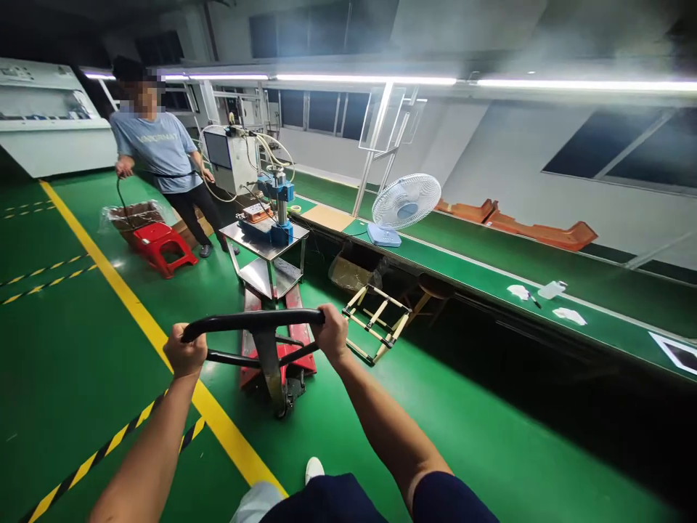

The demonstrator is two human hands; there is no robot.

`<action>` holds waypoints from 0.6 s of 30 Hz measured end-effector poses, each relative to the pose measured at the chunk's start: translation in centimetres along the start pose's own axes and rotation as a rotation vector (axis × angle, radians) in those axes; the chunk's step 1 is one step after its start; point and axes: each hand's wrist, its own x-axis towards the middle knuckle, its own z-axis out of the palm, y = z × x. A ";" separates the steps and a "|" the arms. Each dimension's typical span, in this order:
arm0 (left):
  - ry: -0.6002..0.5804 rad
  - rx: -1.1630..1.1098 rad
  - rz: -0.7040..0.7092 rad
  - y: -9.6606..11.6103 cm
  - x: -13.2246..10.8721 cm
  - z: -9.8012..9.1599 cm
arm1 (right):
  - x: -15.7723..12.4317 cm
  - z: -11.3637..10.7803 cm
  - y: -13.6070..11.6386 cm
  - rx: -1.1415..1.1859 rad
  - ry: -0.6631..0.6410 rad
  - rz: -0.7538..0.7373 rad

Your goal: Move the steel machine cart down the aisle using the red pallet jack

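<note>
Both of my hands grip the black loop handle (255, 319) of a red pallet jack (250, 374). My left hand (185, 351) is wrapped round the handle's left side, and my right hand (331, 333) closes on its right end. The jack's red forks reach forward under a small metal table (266, 243). On that table stands a blue bench press (280, 207), with a reddish block fixture (257, 212) beside its column. A white control box (234, 163) with hoses is just behind it.
A co-worker (157, 145) stands at the left, holding a dark cable or hose, near a red stool (160, 243) and a box (131, 216). Along the right runs a green conveyor bench (468, 269) with a fan (406, 203). A tubular frame (375, 323) lies on the floor beneath.
</note>
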 end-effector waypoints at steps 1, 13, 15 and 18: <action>0.004 -0.003 0.000 0.2 0.8 1.1 | 1.3 0.9 0.9 0.020 -0.016 0.022; -0.130 -0.123 -0.058 2.2 5.7 6.2 | 10.3 5.2 3.9 0.112 -0.192 0.238; -0.146 -0.116 -0.014 1.5 3.6 4.4 | 8.2 3.5 3.8 0.098 -0.246 0.197; -0.197 -0.132 0.093 -0.5 -1.4 1.4 | 3.7 0.0 3.7 0.077 -0.452 0.102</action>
